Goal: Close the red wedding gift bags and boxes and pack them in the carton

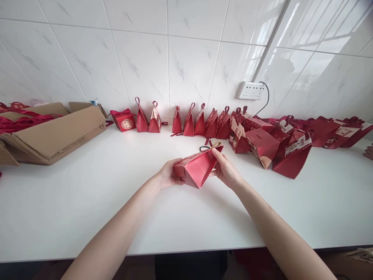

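Note:
Between my hands is a red paper gift box, tilted on its side with its narrow top toward the right. My left hand grips the base end, fingers partly hidden beneath it. At the top end, my right hand pinches the edge with the thumb in front. A tan ribbon and a dark cord loop show at that top edge. Behind stands a row of similar red gift boxes with ribbon loops, along the tiled wall.
On the left, an open cardboard box holds red ribbons. More red boxes crowd the right side of the white table. A socket strip with a cable is on the wall. Part of another hand shows at the right edge.

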A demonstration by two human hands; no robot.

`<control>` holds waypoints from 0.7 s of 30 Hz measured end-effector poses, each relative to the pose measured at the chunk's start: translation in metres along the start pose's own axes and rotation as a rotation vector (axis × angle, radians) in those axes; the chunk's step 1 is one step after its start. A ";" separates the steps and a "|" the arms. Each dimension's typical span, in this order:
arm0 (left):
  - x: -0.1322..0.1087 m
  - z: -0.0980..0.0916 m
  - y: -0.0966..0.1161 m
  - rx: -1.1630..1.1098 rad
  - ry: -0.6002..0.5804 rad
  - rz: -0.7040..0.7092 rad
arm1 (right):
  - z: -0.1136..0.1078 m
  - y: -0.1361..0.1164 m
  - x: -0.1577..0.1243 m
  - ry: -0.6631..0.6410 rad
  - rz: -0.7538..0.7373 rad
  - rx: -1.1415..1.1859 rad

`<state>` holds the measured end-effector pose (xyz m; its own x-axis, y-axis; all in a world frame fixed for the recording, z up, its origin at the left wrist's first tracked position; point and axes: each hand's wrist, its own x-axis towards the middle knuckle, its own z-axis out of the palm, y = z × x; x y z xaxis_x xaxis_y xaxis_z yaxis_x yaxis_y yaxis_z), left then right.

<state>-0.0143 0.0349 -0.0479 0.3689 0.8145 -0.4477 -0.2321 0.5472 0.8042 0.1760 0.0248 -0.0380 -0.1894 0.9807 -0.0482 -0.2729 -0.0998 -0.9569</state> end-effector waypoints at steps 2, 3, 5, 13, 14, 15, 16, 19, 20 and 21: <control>-0.001 -0.003 0.000 0.005 -0.038 0.008 | -0.001 0.001 0.001 -0.002 0.007 0.040; -0.002 -0.004 0.001 0.013 -0.082 0.010 | -0.002 0.001 0.002 0.009 0.016 0.076; -0.004 -0.008 0.002 0.032 -0.229 -0.013 | -0.005 0.001 0.003 0.037 0.050 0.157; -0.013 -0.008 0.003 -0.068 -0.524 -0.074 | -0.015 0.000 0.007 -0.061 0.131 0.182; -0.013 -0.007 0.003 -0.070 -0.514 -0.068 | -0.016 0.001 0.007 -0.072 0.124 0.181; -0.013 -0.006 0.003 -0.072 -0.504 -0.064 | -0.017 0.002 0.007 -0.077 0.118 0.177; -0.013 -0.006 0.003 -0.075 -0.494 -0.064 | -0.017 0.002 0.007 -0.081 0.114 0.171; -0.013 -0.004 0.004 -0.084 -0.471 -0.064 | -0.017 0.004 0.008 -0.094 0.091 0.149; -0.013 -0.004 0.005 -0.084 -0.463 -0.063 | -0.017 0.004 0.008 -0.097 0.079 0.142; -0.013 -0.004 0.006 -0.081 -0.454 -0.063 | -0.017 0.004 0.008 -0.099 0.069 0.137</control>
<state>-0.0241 0.0278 -0.0390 0.7369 0.6225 -0.2636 -0.2598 0.6208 0.7396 0.1895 0.0347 -0.0475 -0.3019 0.9502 -0.0775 -0.3810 -0.1948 -0.9038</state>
